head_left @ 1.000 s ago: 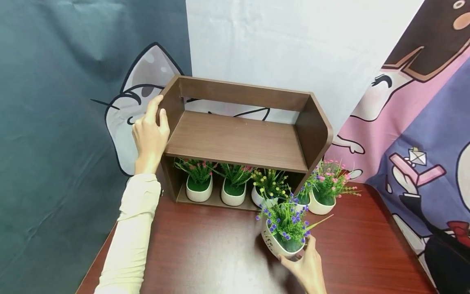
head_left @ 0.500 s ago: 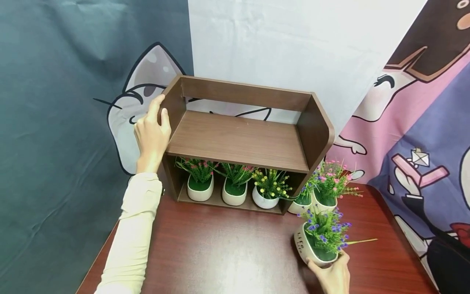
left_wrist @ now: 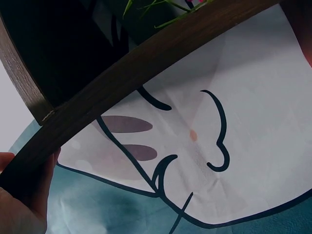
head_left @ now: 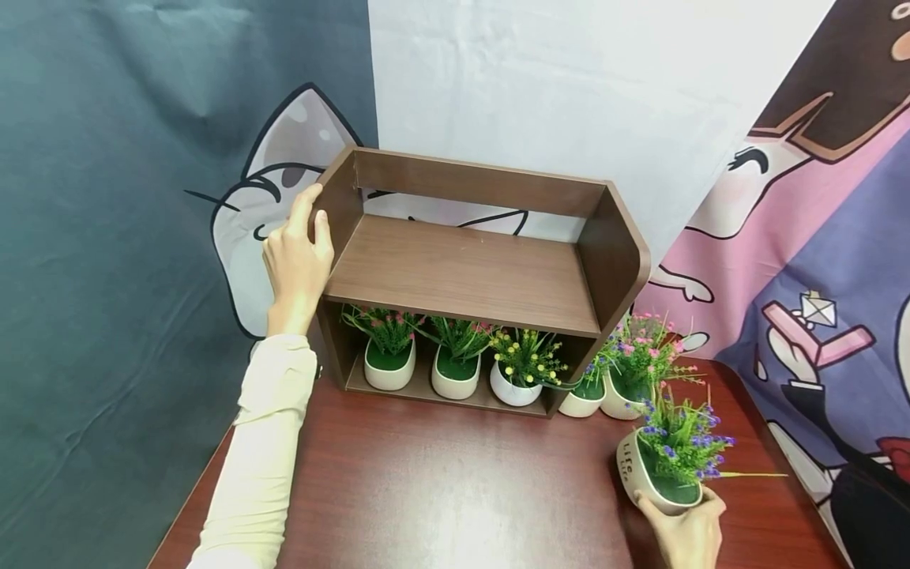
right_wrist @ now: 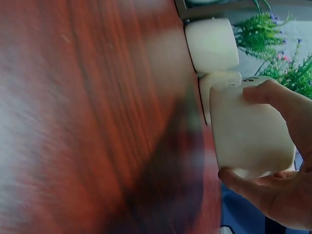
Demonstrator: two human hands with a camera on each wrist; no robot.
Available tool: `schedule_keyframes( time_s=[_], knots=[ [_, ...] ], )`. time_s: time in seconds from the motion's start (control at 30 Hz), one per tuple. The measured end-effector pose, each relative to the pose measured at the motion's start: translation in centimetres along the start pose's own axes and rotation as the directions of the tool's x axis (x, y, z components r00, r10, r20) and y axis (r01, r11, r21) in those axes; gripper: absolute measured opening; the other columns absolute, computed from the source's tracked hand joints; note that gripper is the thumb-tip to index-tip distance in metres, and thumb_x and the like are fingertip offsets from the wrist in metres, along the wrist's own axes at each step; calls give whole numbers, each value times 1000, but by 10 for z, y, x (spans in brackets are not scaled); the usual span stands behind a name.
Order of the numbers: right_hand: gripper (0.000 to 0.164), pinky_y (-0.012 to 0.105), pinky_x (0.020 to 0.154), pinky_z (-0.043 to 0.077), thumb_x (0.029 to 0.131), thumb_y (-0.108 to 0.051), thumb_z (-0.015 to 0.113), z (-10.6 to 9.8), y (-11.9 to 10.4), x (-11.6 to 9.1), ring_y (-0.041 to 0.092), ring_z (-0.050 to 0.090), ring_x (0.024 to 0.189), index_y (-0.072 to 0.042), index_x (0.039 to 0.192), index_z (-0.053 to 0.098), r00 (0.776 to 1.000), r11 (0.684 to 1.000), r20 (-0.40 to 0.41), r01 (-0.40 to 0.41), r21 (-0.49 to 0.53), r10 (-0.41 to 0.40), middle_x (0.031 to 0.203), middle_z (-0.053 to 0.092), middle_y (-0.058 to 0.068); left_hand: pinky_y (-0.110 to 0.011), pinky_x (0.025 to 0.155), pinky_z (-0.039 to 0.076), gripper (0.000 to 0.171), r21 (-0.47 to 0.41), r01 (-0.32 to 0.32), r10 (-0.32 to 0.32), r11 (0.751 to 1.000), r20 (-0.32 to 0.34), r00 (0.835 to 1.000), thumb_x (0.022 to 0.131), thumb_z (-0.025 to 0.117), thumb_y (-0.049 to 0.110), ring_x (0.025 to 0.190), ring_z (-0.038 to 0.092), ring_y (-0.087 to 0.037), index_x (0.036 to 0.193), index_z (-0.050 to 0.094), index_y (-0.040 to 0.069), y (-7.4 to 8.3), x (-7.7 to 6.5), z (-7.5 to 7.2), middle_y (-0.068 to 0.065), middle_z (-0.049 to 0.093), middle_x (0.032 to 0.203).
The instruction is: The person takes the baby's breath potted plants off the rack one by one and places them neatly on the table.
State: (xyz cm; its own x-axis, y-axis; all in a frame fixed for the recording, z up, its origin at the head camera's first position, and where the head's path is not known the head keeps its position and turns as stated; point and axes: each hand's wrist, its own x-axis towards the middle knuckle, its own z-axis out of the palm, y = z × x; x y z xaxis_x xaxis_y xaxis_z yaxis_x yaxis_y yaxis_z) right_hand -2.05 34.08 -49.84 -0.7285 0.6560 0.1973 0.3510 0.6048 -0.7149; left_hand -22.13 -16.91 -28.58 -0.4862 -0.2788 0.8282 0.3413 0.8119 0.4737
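Observation:
My right hand [head_left: 686,531] grips a potted plant [head_left: 661,474] with purple-blue flowers, its cream pot lettered "Life". In the right wrist view, thumb and fingers span the pot [right_wrist: 251,129], which is raised over the table with a shadow below. With the left hand [head_left: 295,257] I hold the left side panel of a brown wooden two-tier shelf [head_left: 462,273]. The left wrist view shows the panel edge [left_wrist: 87,105] between thumb and fingers. On the lower tier stand two plants with pinkish-red flowers [head_left: 389,363] [head_left: 455,383] and one with yellow flowers [head_left: 517,389].
Right of the shelf, a potted plant with blue flowers [head_left: 581,401] and one with pink flowers [head_left: 626,399] stand close together. All rest on a glossy reddish-brown table [head_left: 441,474]. Behind and beside it hang cartoon-printed cloths [head_left: 128,237].
My right hand has carried the purple-flowered plant rightward, away from the shelf front, uncovering the yellow-flowered plant's pot. The left hand keeps its hold on the shelf panel.

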Motion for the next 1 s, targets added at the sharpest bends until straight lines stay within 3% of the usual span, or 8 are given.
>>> schedule_keyframes(
  time_s=[0.23,0.53,0.73,1.0],
  knots=[
    [93,58,85,28,65,-31,82,-4,3,28,57,41,98,9,128,26,996,995,4,-93,31,93,104,42,39,-41,48,25,32,3,2,-2,1000,-22,1000,93,50,15,44,37,-27,123,61,16,-2,2,-1,-17,52,56],
    [96,60,86,26,69,-34,79,-2,9,64,59,37,102,11,131,21,990,989,-5,-138,60,139,110,38,40,-40,47,25,32,12,-8,8,1000,-36,999,93,52,13,44,33,-21,123,61,14,-1,5,-1,-17,52,55],
    [98,56,90,24,68,-33,79,1,16,81,58,37,106,9,133,20,983,981,-74,-160,105,168,115,40,41,-39,48,26,31,17,11,-11,1000,-10,1000,94,50,15,42,36,-25,123,60,17,-1,0,-1,-15,50,54],
    [101,55,94,23,69,-38,77,-3,22,106,57,32,114,7,135,16,969,968,-63,-230,102,237,124,35,40,-41,47,27,32,12,0,0,1000,-16,1000,93,51,16,43,38,-27,123,61,17,0,-2,-1,-15,51,53]
  ],
)
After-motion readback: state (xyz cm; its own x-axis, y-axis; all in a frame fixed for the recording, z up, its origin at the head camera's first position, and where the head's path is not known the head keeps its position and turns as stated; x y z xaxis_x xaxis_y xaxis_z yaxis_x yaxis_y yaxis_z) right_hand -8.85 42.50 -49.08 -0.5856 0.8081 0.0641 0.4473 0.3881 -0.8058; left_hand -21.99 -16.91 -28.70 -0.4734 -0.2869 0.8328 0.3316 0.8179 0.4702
